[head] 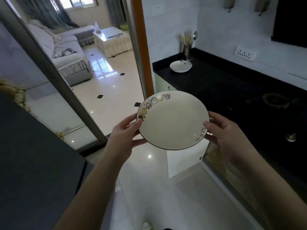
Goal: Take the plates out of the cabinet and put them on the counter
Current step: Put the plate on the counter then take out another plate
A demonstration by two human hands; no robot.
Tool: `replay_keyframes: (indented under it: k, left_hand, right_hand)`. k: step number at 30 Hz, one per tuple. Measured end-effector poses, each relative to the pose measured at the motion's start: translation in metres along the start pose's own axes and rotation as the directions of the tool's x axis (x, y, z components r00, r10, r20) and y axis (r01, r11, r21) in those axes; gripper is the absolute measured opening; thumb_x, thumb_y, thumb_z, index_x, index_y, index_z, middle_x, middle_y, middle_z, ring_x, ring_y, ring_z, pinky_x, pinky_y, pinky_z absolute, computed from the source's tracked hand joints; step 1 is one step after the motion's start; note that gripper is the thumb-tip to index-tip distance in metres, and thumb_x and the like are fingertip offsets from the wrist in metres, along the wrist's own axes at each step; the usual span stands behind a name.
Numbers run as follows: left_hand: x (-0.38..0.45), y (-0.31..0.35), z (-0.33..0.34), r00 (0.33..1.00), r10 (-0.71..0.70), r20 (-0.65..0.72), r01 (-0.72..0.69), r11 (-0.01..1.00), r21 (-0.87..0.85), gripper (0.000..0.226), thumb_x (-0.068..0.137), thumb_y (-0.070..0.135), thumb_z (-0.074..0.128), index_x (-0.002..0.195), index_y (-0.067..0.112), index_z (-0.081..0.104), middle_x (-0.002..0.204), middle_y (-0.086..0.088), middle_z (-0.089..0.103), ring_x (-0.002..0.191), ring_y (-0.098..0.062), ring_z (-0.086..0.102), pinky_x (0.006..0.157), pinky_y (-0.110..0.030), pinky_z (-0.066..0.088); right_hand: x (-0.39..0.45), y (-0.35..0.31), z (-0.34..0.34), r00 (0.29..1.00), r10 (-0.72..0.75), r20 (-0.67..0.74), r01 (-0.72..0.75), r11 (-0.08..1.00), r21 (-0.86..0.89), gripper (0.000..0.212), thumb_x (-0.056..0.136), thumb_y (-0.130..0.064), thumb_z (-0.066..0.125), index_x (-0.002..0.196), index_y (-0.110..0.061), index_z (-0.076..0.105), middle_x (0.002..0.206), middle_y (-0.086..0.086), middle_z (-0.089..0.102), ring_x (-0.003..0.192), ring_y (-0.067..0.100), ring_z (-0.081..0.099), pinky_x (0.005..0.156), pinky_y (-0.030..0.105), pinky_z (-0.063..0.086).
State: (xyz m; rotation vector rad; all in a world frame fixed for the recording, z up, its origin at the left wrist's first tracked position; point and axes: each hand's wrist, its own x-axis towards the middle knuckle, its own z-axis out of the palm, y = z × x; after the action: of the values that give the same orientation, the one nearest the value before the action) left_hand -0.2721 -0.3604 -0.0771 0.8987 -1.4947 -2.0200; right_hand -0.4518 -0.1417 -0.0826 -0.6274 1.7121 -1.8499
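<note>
Plate (pixel 172 123) sits in mid-air between both our hands, over the floor, just short of the black tabletop (pixel 232 90) that runs along our right side. We hold it by opposite edges: left hand (pixel 123 135) w/ thumb over the rim by the cartoon figures and fingers (pixel 139 141) curled underneath; right hand (pixel 222 135) w/ thumb on the rim by the lettering, its other fingers hidden behind the plate, prob. cupped under it. So both hands are clamped on the plate, neither loose.

Key relation for the next move: the tabletop lies to the right and ahead of the plate, so the right hand is the nearer one to it and would lead, w/ the left following across. Plate is round, so no long axis to line up; it tilts a bit, face toward us and far rim higher, and we judge it needs levelling before it goes down.

One white plate (pixel 180 66) already rests on the tabletop at the far end, touching or just in front of a steel utensil holder (pixel 186 50). Free dark surface lies between that plate and ours, so a spot near it looks reachable. Cabinet itself isn't clearly in view; a pale open door (pixel 182 163) below the plate may belong to it, hard to say.
</note>
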Motion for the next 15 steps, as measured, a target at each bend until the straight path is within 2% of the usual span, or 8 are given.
replay_keyframes:
  k: [4, 7, 9, 12, 15]
  left_hand:
    - [0.019, 0.010, -0.038, 1.000, 0.009, -0.027, -0.010, 1.000, -0.018, 0.027, 0.097, 0.018, 0.060, 0.124, 0.020, 0.065, 0.109, -0.007, 0.075, 0.102, -0.029, 0.071, 0.070, -0.042, 0.061]
    - [0.037, 0.020, -0.070, 0.998, 0.033, -0.057, -0.035, 0.999, -0.031, 0.021, 0.099, 0.020, 0.057, 0.116, 0.023, 0.068, 0.105, -0.005, 0.076, 0.097, -0.027, 0.073, 0.066, -0.038, 0.061]
    - [0.050, 0.028, -0.093, 0.997, 0.042, -0.068, -0.044, 0.999, -0.024, 0.018, 0.100, 0.023, 0.055, 0.110, 0.027, 0.070, 0.100, -0.003, 0.077, 0.089, -0.022, 0.075, 0.063, -0.034, 0.060]
    - [0.071, 0.039, -0.127, 0.997, 0.032, -0.076, -0.033, 0.999, -0.008, 0.019, 0.099, 0.024, 0.055, 0.112, 0.026, 0.069, 0.097, -0.004, 0.077, 0.067, -0.012, 0.072, 0.063, -0.034, 0.060]
    - [0.098, 0.046, -0.152, 0.997, 0.012, -0.070, -0.012, 1.000, 0.002, 0.022, 0.099, 0.023, 0.055, 0.116, 0.024, 0.069, 0.101, -0.006, 0.077, 0.077, -0.017, 0.074, 0.068, -0.040, 0.061]
  right_hand:
    - [0.028, 0.003, 0.041, 0.999, 0.021, 0.035, -0.020, 0.999, -0.025, 0.036, 0.095, -0.015, 0.057, 0.099, -0.047, 0.071, 0.107, -0.008, 0.074, 0.099, 0.011, 0.071, 0.075, 0.020, 0.057]
    - [0.053, 0.005, 0.077, 0.997, 0.042, 0.062, -0.041, 0.999, -0.022, 0.033, 0.095, -0.015, 0.057, 0.102, -0.045, 0.069, 0.109, -0.008, 0.074, 0.099, 0.013, 0.071, 0.076, 0.022, 0.058]
    - [0.070, 0.008, 0.102, 0.996, 0.044, 0.072, -0.042, 0.999, -0.032, 0.032, 0.095, -0.014, 0.057, 0.104, -0.043, 0.068, 0.108, -0.006, 0.074, 0.099, 0.014, 0.071, 0.076, 0.023, 0.058]
    - [0.090, 0.013, 0.136, 0.995, 0.033, 0.090, -0.030, 0.999, -0.040, 0.030, 0.094, -0.015, 0.057, 0.106, -0.040, 0.068, 0.107, -0.004, 0.075, 0.098, 0.015, 0.071, 0.075, 0.022, 0.057]
    - [0.110, 0.022, 0.161, 0.995, 0.036, 0.093, -0.034, 0.999, -0.021, 0.032, 0.095, -0.012, 0.057, 0.105, -0.040, 0.071, 0.106, -0.002, 0.075, 0.097, 0.015, 0.071, 0.074, 0.022, 0.057]
